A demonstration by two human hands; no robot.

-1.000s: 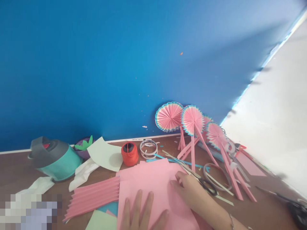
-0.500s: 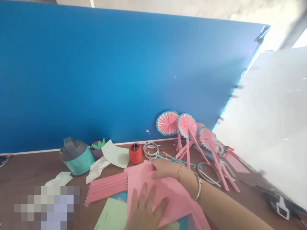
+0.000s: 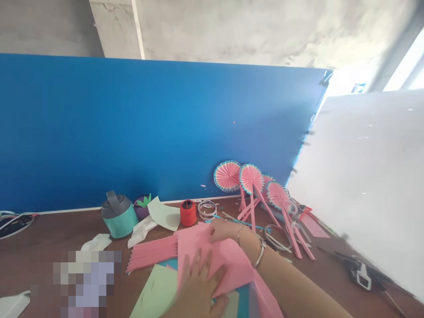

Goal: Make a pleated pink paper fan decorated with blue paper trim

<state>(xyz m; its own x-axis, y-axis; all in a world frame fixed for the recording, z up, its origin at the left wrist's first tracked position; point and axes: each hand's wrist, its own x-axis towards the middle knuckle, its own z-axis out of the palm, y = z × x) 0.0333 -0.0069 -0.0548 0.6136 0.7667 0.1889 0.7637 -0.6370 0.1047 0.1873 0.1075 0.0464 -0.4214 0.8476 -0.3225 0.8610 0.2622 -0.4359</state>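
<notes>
A pink paper sheet (image 3: 225, 260) lies on the brown table (image 3: 53, 238) in front of me. My left hand (image 3: 195, 285) rests flat on its near part, fingers spread. My right hand (image 3: 223, 229) reaches across to the sheet's far edge and presses there with its fingers curled; a bracelet and a bangle are on that wrist. A pleated pink paper strip (image 3: 152, 254) lies just left of the sheet. Pale green paper (image 3: 155, 293) and a blue sheet (image 3: 243, 300) lie under the sheet's near edge.
Pink paper fans on sticks (image 3: 251, 185) lean against the blue partition (image 3: 132, 132). A red thread spool (image 3: 188, 213), tape rolls (image 3: 207, 209), a teal lidded container (image 3: 118, 215) and paper scraps sit along the back. A white board (image 3: 371, 176) stands at right, with a tool (image 3: 359, 269) below it.
The camera has tilted up, showing the ceiling. My right hand moved from beside the scissors to the sheet's far edge. My left hand stayed flat on the paper.
</notes>
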